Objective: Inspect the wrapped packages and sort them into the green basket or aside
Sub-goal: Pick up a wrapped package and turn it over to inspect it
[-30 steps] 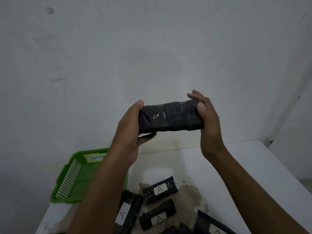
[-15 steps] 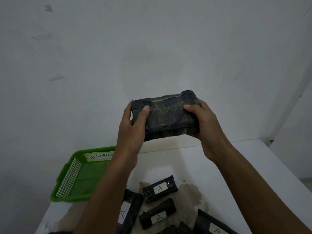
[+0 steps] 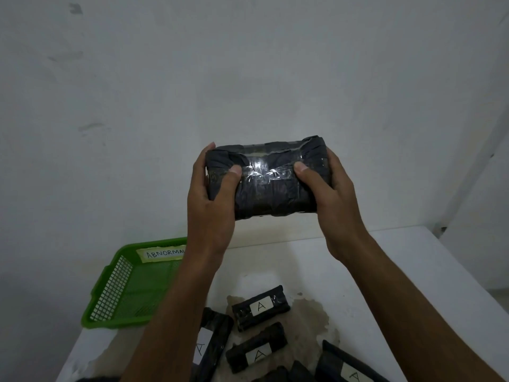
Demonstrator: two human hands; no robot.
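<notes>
The black wrapped package (image 3: 268, 179) is held up between both hands: left hand (image 3: 210, 199) clasps its left end, right hand (image 3: 329, 194) its right end, thumbs pressed on the front, above the worktop (image 3: 385, 285).

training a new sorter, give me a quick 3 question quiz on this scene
1. True or false: both hands grip the held package.
2. What word is on the green basket tag? A) NORMAL B) ABNORMAL C) RETURN
3. Fill in: the packages on the table carry labels with the letter ___.

Key: 1 true, the left hand and right hand hold its ends. 2 B. 3 A, as on the nearest labelled package.
</notes>
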